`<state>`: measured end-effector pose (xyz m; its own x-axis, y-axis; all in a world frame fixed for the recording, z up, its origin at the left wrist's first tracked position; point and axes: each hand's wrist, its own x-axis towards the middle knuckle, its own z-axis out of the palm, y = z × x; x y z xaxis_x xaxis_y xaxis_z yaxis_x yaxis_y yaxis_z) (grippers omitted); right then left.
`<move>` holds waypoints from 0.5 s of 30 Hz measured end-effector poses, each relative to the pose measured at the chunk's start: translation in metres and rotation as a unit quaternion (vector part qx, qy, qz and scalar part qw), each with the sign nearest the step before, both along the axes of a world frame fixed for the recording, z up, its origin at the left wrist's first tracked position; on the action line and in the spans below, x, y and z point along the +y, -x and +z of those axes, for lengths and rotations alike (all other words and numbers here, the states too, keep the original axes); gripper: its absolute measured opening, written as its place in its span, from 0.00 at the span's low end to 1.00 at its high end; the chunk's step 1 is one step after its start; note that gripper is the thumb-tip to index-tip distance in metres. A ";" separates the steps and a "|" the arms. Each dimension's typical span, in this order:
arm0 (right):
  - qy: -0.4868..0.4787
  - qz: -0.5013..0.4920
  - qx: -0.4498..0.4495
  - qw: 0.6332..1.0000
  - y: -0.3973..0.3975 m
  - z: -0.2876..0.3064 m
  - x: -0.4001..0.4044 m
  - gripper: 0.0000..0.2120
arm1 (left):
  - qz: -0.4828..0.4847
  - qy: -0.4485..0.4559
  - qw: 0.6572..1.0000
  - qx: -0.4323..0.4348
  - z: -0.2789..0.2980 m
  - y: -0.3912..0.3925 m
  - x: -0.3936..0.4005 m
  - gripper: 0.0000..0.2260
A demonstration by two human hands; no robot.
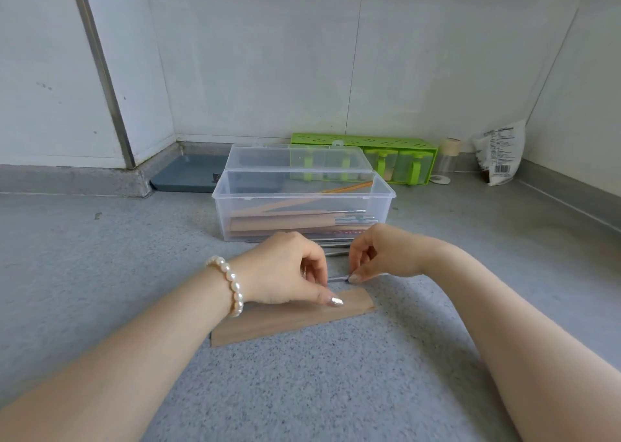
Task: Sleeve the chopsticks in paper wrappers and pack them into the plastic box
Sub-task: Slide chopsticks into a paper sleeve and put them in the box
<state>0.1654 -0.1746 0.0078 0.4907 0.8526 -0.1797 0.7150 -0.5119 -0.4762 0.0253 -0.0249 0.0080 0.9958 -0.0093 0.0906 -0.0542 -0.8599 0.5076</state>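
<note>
Grey counter lay bare around me; my left hand and right hand pinched metal chopsticks between wrapper and open box

Brown wrapper – green rack.

A green spice rack is standing against the wall. A small jar and printed bag are sitting beside it, a blue tray lying left.
</note>
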 end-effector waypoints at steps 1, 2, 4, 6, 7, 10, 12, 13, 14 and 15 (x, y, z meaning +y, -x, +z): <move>0.000 0.002 -0.003 1.000 0.000 0.000 0.000 0.08 | -0.003 -0.025 1.000 0.002 -0.001 0.001 -0.005 0.14; -0.001 0.002 -0.004 1.000 0.000 0.000 -0.001 0.08 | -0.007 -0.055 0.998 0.006 -0.003 0.000 -0.009 0.16; -0.003 0.000 -0.004 1.000 -0.002 0.002 -0.004 0.07 | -0.014 -0.108 0.994 0.011 -0.008 -0.001 -0.015 0.20; -0.007 -0.007 -0.007 1.000 -0.003 0.005 -0.007 0.07 | -0.016 -0.121 0.992 0.015 -0.011 -0.002 -0.018 0.23; -0.007 -0.013 -0.009 1.000 -0.004 0.007 -0.010 0.06 | -0.017 -0.117 0.993 0.019 -0.011 -0.003 -0.018 0.23; -0.036 -0.038 0.017 0.998 -0.006 0.012 -0.017 0.06 | -0.014 -0.084 0.996 0.035 -0.012 -0.004 -0.018 0.21; -0.080 -0.063 0.038 0.994 -0.005 0.015 -0.019 0.04 | -0.006 -0.049 0.998 0.045 -0.012 -0.004 -0.018 0.18; -0.106 -0.075 0.053 0.990 -0.004 0.016 -0.020 0.04 | -0.004 -0.034 0.998 0.048 -0.012 -0.004 -0.018 0.17; -0.130 -0.083 0.069 0.986 -0.003 0.016 -0.020 0.03 | -0.004 -0.022 0.998 0.050 -0.012 -0.004 -0.019 0.16; -0.148 -0.089 0.082 0.982 -0.001 0.018 -0.020 0.04 | -0.003 -0.011 0.999 0.051 -0.012 -0.004 -0.019 0.15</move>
<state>0.1668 -0.1949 0.0253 0.6213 0.7831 -0.0261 0.5291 -0.4439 -0.7232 0.0295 -0.0438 -0.0036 0.9998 -0.0170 -0.0124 -0.0088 -0.8709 0.4914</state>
